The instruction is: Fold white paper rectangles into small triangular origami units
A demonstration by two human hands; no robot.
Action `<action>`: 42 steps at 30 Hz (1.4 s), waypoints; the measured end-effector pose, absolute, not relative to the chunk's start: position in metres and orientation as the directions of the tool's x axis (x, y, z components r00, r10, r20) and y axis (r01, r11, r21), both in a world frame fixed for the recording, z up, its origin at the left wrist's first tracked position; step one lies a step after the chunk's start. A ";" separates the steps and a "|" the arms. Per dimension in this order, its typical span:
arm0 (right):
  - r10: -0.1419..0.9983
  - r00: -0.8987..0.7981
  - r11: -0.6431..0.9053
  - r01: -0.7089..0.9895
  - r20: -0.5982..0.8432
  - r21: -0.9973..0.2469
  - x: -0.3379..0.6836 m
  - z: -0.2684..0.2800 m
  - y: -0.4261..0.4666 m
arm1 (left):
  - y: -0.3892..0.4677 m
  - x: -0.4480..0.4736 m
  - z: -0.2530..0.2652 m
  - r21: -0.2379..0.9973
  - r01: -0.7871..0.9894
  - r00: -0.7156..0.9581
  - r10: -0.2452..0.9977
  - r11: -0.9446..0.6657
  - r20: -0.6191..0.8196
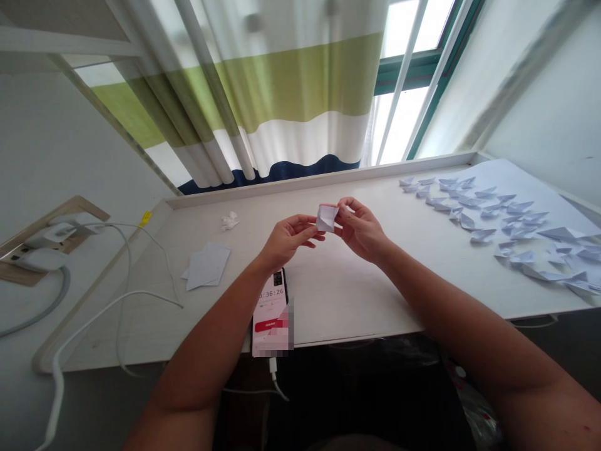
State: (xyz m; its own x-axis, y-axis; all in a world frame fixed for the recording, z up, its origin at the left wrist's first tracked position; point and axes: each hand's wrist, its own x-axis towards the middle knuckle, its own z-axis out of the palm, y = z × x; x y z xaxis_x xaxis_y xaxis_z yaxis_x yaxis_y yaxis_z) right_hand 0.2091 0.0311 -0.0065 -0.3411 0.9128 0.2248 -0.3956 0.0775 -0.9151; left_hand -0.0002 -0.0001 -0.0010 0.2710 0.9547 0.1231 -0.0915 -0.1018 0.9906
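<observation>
I see wht desk (357,307) w/ low rim (282,186) at back | long curtain (300,81) behind, wht + grn, blue at btm | win (399,116) on R, grn frame (399,75), brt lt | pale L wall (37,113), pale R wall (563,125)

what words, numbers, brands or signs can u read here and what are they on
"36:26" on the phone screen; what precedes it is partly hidden by the left arm.
Red button on that screen: lettering too small and blurred to read.
Yellow tag on the cable: marks too small to read.
Folded paper: no readable text.
</observation>
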 end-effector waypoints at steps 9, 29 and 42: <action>0.908 -0.378 -0.020 -0.470 0.180 -0.883 0.209 -0.006 0.031 | 0.001 -0.003 0.000 0.989 -0.138 0.231 0.969 -0.055 0.087; 0.914 -0.274 0.216 -0.294 0.299 -0.931 0.204 -0.021 0.032 | 0.001 -0.002 -0.003 0.996 -0.059 0.244 0.966 -0.071 0.083; 0.891 -0.230 0.345 -0.217 0.392 -0.913 0.200 -0.024 0.033 | 0.005 0.001 -0.007 0.971 -0.070 0.169 0.957 -0.227 0.235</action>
